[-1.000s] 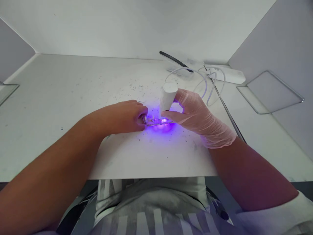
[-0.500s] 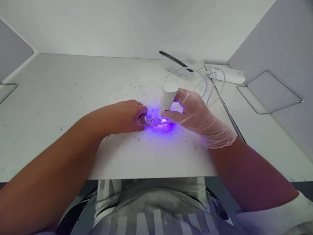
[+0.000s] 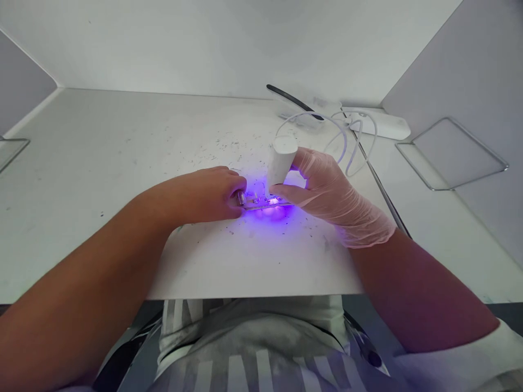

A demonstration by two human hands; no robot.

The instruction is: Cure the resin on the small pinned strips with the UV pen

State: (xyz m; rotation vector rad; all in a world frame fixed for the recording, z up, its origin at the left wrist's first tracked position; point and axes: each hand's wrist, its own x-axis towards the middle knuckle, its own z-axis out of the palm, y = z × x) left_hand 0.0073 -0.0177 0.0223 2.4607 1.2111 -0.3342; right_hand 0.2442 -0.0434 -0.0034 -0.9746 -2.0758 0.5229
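Note:
My right hand [image 3: 329, 190], in a thin see-through glove, grips a white handheld UV lamp [image 3: 281, 155] that stands upright. Violet light comes from its lower end onto a narrow flat strip [image 3: 263, 206] with small shiny pieces on it, too small to name. The lamp's end is right at the strip; whether they touch I cannot tell. My bare left hand [image 3: 218, 191] is closed around the strip's left end, next to a shiny silvery piece [image 3: 241, 197]. Its fingertips are partly hidden.
A black nail file [image 3: 294, 102] leans over a clear plastic packet [image 3: 308, 122] at the back. A white cable [image 3: 345, 139] loops toward a long white device [image 3: 382, 124]. Dark specks dot the white table [image 3: 102, 147]. Wire frames [image 3: 451, 154] stick out from the side walls.

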